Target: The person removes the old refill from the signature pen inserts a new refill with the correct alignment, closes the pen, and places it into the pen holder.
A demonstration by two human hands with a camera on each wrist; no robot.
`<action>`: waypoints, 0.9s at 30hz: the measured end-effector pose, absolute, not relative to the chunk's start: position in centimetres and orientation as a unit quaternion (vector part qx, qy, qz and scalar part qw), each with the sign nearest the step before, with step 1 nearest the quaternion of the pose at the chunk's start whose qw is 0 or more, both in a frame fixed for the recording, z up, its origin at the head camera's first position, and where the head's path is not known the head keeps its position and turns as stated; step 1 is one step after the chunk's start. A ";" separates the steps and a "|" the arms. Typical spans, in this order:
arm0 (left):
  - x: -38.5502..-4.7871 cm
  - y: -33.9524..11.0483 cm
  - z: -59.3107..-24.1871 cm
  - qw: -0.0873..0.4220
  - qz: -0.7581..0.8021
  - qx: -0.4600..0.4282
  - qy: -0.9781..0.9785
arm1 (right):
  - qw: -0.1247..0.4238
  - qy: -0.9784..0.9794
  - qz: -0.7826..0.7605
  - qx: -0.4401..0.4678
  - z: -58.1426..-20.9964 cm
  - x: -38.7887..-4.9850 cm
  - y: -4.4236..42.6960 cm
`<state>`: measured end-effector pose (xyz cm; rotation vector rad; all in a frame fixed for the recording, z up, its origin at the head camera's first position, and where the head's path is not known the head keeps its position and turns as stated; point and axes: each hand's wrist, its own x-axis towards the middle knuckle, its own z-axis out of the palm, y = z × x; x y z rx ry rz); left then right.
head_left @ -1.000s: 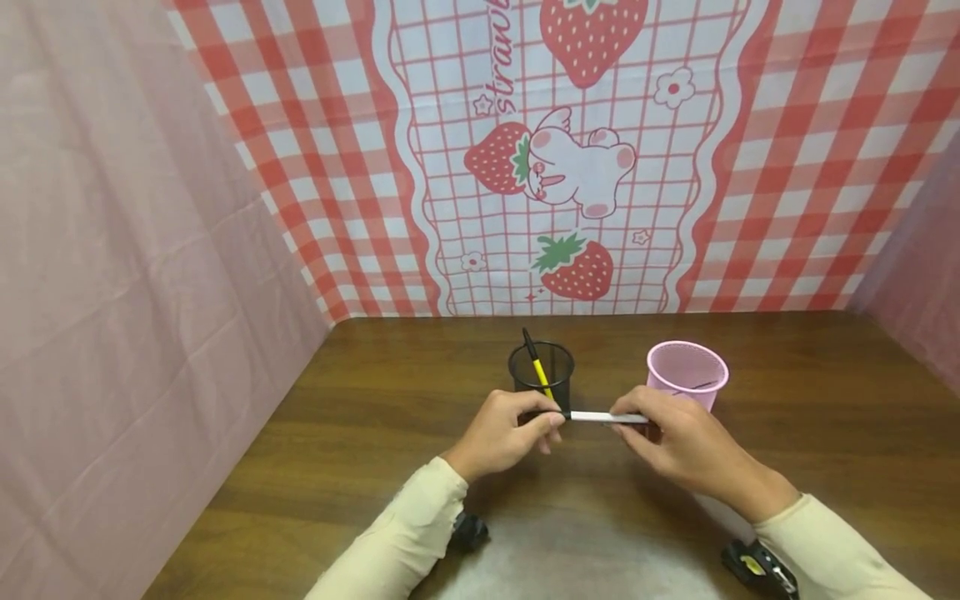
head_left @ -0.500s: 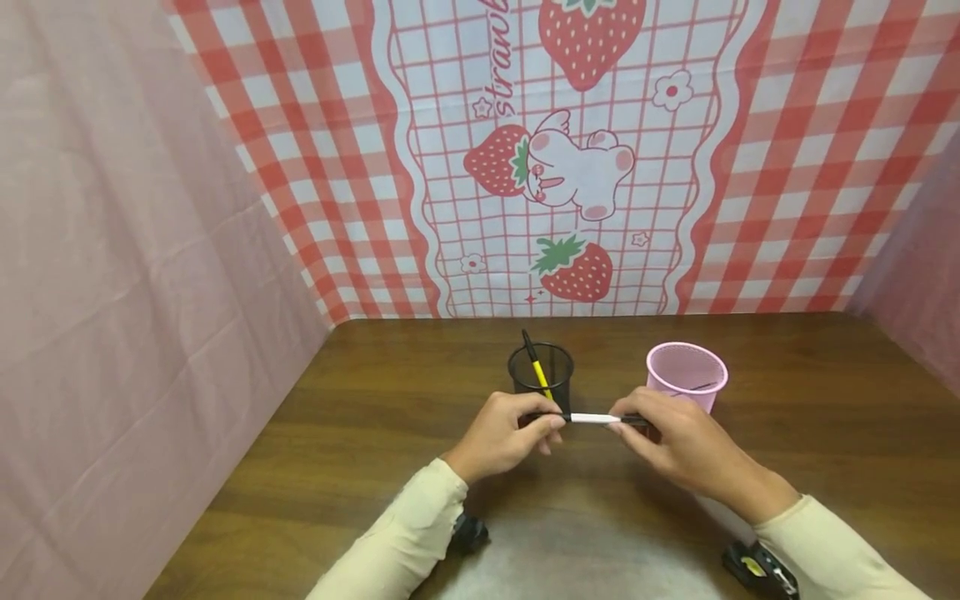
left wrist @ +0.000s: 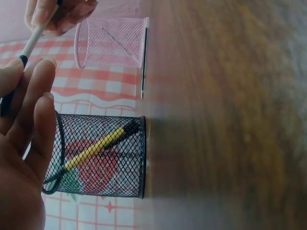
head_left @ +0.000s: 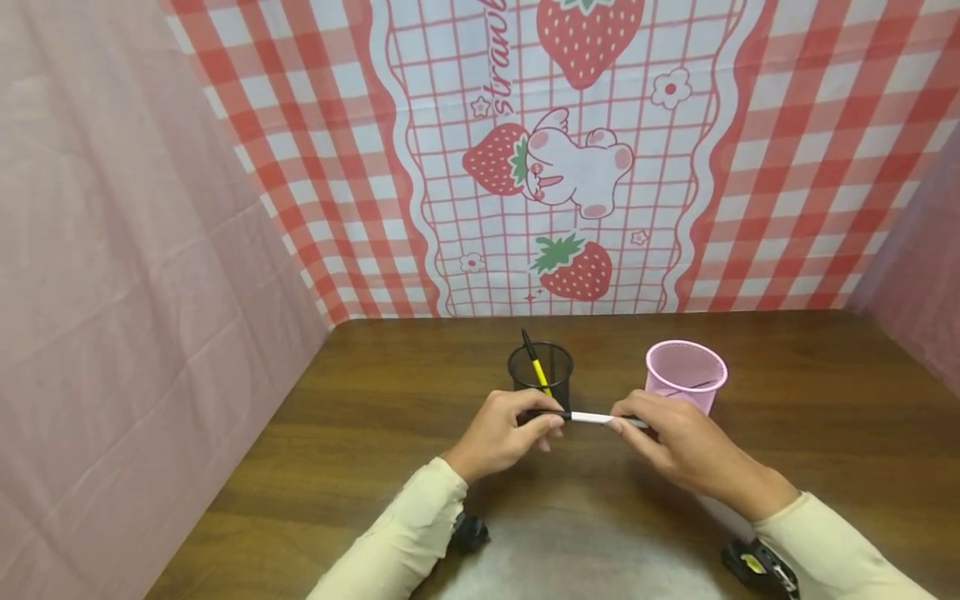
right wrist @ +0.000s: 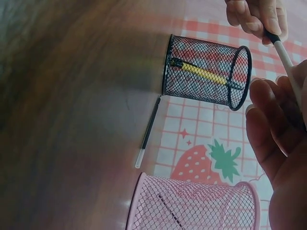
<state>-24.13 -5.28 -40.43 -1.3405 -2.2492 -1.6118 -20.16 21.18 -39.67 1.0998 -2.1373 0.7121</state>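
Observation:
Above the table, both hands hold a pen (head_left: 591, 417) with a white barrel and black ends. My left hand (head_left: 506, 429) pinches its black left end between thumb and fingers. The right hand (head_left: 678, 437) grips the other end, hiding part of it. Just behind the left hand stands a black mesh pen cup (left wrist: 100, 186) with a yellow and black marker (left wrist: 93, 148) leaning in it. Behind the right hand is a pink mesh pen cup (head_left: 686, 367), holding a thin dark stick (right wrist: 170, 211).
Both wrist views show a slim dark pen (right wrist: 149, 132) with a pale end, lying on the wooden table (head_left: 330, 467) between the cups. Hands hide it in the head view. A strawberry-print cloth (head_left: 562, 167) hangs behind; a pink curtain (head_left: 127, 292) is at left.
My right thumb and fingers have shifted slightly on the pen, and its visible right end has changed from pale to partly dark. The left hand and both cups stay put.

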 end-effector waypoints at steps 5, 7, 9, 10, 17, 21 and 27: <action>-24.2 -5.3 -40.4 0.034 -0.529 -0.429 -0.732 | 0.310 -0.809 0.271 0.419 -39.6 -20.2 21.2; -24.1 -5.3 -40.4 0.035 -0.530 -0.427 -0.732 | 0.304 -0.811 0.274 0.417 -39.5 -20.2 21.3; -24.2 -5.3 -40.4 0.036 -0.532 -0.424 -0.732 | 0.299 -0.813 0.277 0.416 -39.5 -20.1 21.2; -24.2 -5.3 -40.4 0.037 -0.531 -0.423 -0.733 | 0.296 -0.813 0.280 0.415 -39.5 -20.1 21.2; -24.1 -5.5 -40.2 0.042 -0.518 -0.434 -0.736 | 0.295 -0.816 0.287 0.406 -39.5 -20.1 21.2; -24.2 -5.4 -40.3 0.043 -0.507 -0.450 -0.734 | 0.296 -0.817 0.286 0.405 -39.5 -20.0 21.1; -24.1 -5.3 -40.3 0.040 -0.497 -0.464 -0.733 | 0.301 -0.820 0.271 0.403 -39.7 -20.0 20.9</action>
